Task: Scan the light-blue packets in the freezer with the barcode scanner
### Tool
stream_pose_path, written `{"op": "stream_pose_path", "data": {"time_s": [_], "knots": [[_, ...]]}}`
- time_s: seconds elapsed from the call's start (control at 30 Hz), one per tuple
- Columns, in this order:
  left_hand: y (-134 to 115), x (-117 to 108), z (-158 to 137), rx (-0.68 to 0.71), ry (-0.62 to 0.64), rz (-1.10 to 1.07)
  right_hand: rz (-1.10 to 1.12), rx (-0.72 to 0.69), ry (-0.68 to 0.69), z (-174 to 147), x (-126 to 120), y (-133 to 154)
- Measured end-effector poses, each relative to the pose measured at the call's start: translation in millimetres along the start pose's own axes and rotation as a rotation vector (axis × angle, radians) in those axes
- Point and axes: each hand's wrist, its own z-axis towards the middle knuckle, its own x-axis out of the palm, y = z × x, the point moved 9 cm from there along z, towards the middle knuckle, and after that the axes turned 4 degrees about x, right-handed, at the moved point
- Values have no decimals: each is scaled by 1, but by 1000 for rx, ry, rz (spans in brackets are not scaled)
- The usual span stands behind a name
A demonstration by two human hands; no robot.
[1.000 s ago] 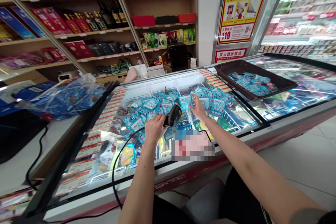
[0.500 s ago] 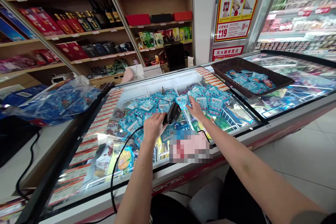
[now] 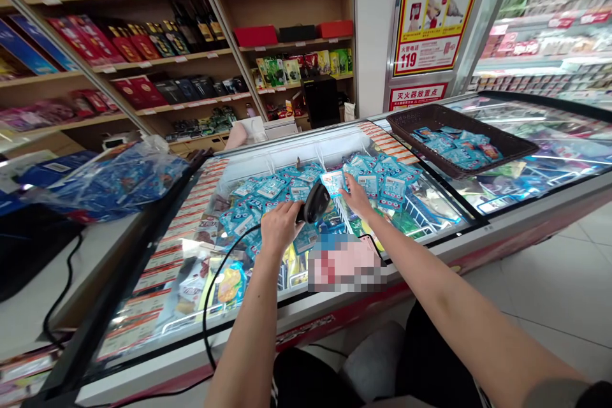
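My left hand (image 3: 281,225) is closed round the handle of a black barcode scanner (image 3: 316,203), whose cable runs down to the left. The scanner's head points at a small blue packet (image 3: 333,183), which looks brightly lit. My right hand (image 3: 356,197) pinches that packet by its right edge. Many more blue packets (image 3: 272,187) lie spread in a layer on the glass top of a chest freezer (image 3: 157,325), on both sides of my hands. Just in front of my hands is a pink, blurred-out phone-like object (image 3: 347,264).
A brown basket (image 3: 459,166) holding blue packets stands on the freezer at the right. To the left, a clear plastic bag (image 3: 115,182) full of blue packets rests on a counter. Shelves (image 3: 282,41) with boxes and bottles rise behind. The black cable (image 3: 205,312) crosses the freezer's front edge.
The packet in my right hand looks brighter now under the scanner. Both hands keep nearly the same place and grip, and the view has shifted slightly.
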Motion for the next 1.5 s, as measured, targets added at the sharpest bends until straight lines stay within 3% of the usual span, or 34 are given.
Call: {"op": "stream_pose_path", "data": {"time_s": [0.3,0.47,0.7,0.87,1.07,1.33,1.5], "knots": [[-1,-6,0,12,7,19,34,-6,-7,-4,-5,7],[8,-6,-2,19,6,30,34,-36,-104,-9,-19,18],[21,2,6,71,-12,62,-294,194,-311,-12,-36,9],[21,9,28,122,-19,33,-365,285,-362,-15,-42,8],[25,19,30,138,-32,13,-421,228,-424,-14,-42,12],[50,26,9,123,25,33,-476,225,-393,-11,-33,2],[63,25,4,84,40,37,-511,158,-370,-11,-34,12]]}}
